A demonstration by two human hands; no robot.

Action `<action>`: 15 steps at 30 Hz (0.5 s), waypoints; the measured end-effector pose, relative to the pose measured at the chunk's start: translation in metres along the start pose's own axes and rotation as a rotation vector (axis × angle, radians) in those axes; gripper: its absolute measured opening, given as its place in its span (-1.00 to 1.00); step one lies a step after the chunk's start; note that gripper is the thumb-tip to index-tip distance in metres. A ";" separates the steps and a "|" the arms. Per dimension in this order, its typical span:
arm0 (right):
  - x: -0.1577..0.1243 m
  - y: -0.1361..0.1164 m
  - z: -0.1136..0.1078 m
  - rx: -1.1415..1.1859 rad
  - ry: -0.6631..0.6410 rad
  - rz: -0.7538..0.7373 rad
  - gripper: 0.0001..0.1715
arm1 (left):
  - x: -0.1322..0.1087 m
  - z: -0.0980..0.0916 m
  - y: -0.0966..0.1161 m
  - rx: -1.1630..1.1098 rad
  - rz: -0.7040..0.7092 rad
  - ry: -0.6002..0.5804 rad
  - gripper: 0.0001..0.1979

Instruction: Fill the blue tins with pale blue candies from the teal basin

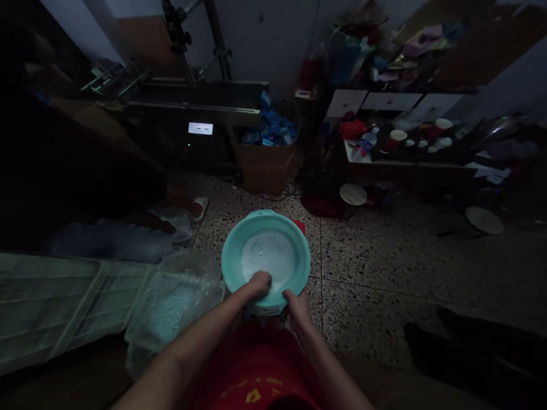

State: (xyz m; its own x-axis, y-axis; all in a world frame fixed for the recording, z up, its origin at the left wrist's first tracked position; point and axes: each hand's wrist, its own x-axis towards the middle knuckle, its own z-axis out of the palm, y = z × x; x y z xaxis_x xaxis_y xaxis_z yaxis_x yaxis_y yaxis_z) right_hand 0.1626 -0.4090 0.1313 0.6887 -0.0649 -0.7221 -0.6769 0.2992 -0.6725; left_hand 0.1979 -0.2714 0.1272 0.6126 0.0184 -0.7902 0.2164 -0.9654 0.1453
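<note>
A teal plastic basin (pixel 239 239) rests in front of me with pale white material (pixel 268 256) spread over its bottom. My left hand (pixel 258 283) reaches over the near rim into the basin, fingers curled down into the white material. My right hand (pixel 296 303) grips the near rim from outside, thumb on the edge. A red cloth (pixel 256 370) covers my lap below the basin.
A clear plastic bag of pale granules (pixel 171 302) lies at the left beside a white mesh crate (pixel 51 302). Another person's sandalled foot (pixel 194 208) is at the upper left. A cardboard box of blue packets (pixel 267 154), a machine with a lit display (pixel 200 128) and a cluttered low table (pixel 410 151) stand beyond.
</note>
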 end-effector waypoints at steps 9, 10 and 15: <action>0.004 0.002 0.006 -0.068 -0.007 -0.034 -0.70 | 0.005 0.016 -0.002 -0.205 -0.017 0.103 -0.78; 0.003 0.002 0.006 -0.074 -0.011 -0.032 -0.71 | 0.005 0.017 -0.004 -0.234 -0.019 0.105 -0.79; 0.001 0.004 0.004 -0.097 -0.026 -0.004 -0.74 | 0.014 0.000 -0.036 -0.405 -0.061 0.165 -0.80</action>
State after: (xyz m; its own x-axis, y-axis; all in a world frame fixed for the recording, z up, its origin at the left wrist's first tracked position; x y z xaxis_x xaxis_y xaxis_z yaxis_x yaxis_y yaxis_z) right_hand 0.1616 -0.4044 0.1284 0.6972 -0.0408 -0.7158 -0.6953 0.2048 -0.6889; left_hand 0.1992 -0.2366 0.1107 0.6954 0.1449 -0.7038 0.5165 -0.7818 0.3493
